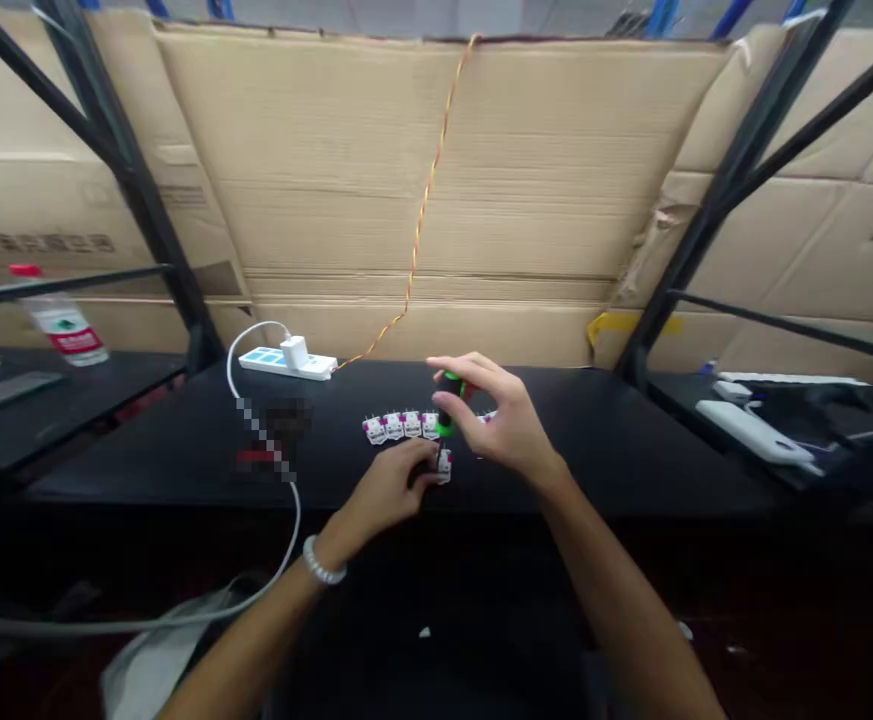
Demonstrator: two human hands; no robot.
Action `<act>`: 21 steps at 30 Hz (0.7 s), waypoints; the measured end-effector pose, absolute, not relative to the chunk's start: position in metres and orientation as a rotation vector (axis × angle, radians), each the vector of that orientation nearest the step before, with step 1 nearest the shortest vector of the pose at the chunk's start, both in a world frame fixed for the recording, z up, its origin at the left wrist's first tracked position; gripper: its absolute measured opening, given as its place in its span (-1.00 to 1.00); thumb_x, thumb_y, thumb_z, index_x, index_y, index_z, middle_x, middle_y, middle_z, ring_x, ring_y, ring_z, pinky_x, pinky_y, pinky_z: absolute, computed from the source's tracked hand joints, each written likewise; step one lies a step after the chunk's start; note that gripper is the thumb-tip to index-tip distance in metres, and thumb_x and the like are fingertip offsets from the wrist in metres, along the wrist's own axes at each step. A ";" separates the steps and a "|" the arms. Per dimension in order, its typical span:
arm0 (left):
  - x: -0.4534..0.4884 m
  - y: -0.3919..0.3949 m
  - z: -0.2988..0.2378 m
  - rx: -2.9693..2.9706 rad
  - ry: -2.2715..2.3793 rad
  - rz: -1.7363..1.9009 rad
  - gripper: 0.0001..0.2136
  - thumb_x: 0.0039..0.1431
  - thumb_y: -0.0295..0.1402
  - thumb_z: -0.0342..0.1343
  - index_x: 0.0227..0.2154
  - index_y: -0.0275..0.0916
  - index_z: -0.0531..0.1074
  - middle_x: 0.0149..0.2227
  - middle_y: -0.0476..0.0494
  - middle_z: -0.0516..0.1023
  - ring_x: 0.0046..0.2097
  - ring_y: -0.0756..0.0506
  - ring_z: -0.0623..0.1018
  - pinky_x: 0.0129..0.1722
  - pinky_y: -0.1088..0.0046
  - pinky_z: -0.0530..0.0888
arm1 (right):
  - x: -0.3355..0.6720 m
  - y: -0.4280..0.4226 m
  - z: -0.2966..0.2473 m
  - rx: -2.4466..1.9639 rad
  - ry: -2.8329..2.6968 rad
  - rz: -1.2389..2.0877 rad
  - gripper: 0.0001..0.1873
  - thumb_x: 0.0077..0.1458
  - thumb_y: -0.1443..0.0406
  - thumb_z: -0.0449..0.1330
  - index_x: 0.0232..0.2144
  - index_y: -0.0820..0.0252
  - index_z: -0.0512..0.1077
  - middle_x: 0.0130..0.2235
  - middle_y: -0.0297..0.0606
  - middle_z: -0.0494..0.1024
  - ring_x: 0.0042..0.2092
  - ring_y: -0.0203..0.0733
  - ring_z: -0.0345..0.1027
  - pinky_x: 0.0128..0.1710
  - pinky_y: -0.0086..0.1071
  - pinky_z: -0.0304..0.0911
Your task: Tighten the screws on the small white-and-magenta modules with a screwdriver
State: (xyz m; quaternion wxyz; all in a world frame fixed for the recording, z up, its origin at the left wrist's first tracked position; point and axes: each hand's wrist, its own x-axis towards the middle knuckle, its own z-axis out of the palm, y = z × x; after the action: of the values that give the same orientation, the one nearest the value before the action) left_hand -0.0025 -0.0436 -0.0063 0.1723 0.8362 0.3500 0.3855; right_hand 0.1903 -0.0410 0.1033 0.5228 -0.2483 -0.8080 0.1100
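My right hand (497, 405) grips a screwdriver (448, 402) with a black and green handle, held upright with its shaft pointing down. Below it, my left hand (398, 480) pinches a small white and purple part (445, 466) against the black table, near the front edge. The screwdriver's tip reaches down to that part, though the exact contact is too small to make out. Just behind my left hand stands a row of several similar white and purple parts (403, 426). More of them show partly behind my right hand.
A white power strip (286, 364) with a plugged-in charger and white cable lies at the back left. A twisted red-yellow wire (427, 190) runs up the cardboard. Metal shelf posts (691, 230) flank the black table (593, 450). A water bottle (68, 325) leans at left; white devices (755, 432) lie right.
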 end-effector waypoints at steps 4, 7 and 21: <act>-0.002 -0.044 -0.008 2.367 1.032 1.062 -0.88 0.28 -0.55 0.17 -0.26 -0.18 0.51 -0.10 -0.15 0.67 -0.04 -0.21 0.64 0.07 0.21 0.56 | 0.188 -0.035 0.102 -0.585 -1.932 0.183 -0.60 0.26 0.14 0.36 0.10 0.12 0.58 -0.14 -0.19 0.55 -0.18 -0.17 0.45 -0.16 -0.29 0.45; 0.000 -0.046 -0.007 2.364 1.070 1.041 -0.89 0.29 -0.54 0.16 -0.24 -0.19 0.51 -0.07 -0.17 0.64 -0.04 -0.20 0.63 0.07 0.24 0.56 | 0.190 -0.034 0.100 -0.488 -1.994 0.378 -0.55 0.43 0.19 0.12 0.30 0.08 0.43 0.12 -0.07 0.56 0.06 -0.07 0.53 0.06 -0.17 0.48; 0.011 -0.052 -0.008 2.424 1.190 1.033 -0.82 0.22 -0.60 0.09 -0.22 -0.20 0.46 -0.06 -0.21 0.59 -0.05 -0.21 0.61 0.02 0.24 0.56 | 0.196 -0.040 0.100 -0.459 -1.984 0.408 -0.57 0.44 0.29 0.12 0.28 -0.03 0.47 0.15 -0.13 0.60 0.11 -0.08 0.55 0.08 -0.17 0.51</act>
State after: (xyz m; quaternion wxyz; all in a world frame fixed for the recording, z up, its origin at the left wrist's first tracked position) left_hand 0.0111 -0.0518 -0.0083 0.1248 0.8319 0.4083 0.3546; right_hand 0.1960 -0.0396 0.0998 0.5076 -0.1904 -0.8231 0.1692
